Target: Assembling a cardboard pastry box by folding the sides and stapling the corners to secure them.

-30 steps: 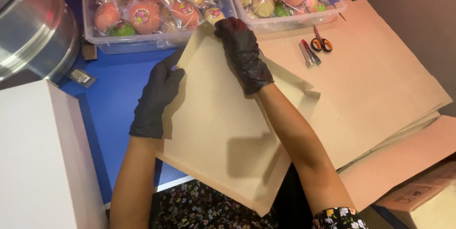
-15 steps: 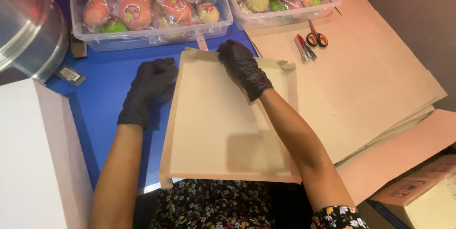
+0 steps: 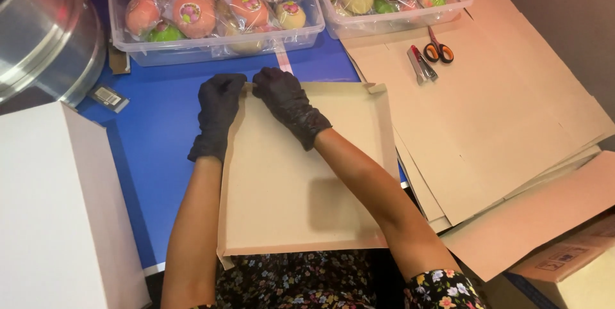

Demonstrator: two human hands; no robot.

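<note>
Both gloved hands pinch the far-left corner of a flat cardboard sheet (image 3: 307,174) on the blue table (image 3: 160,123): left hand (image 3: 218,107) beside right hand (image 3: 285,101), fingers apparently closed on the edge.

Two clear plastic tubs (image 3: 211,49) (image 3: 391,21) of film-wrapped round fruit stand at the blue tabletop's far edge; fruit carry round pink stickers (image 3: 190,13). Small barcode label (image 3: 107,96) near left edge. Brown carton (image 3: 564,270) with printed marks, near right corner.
</note>
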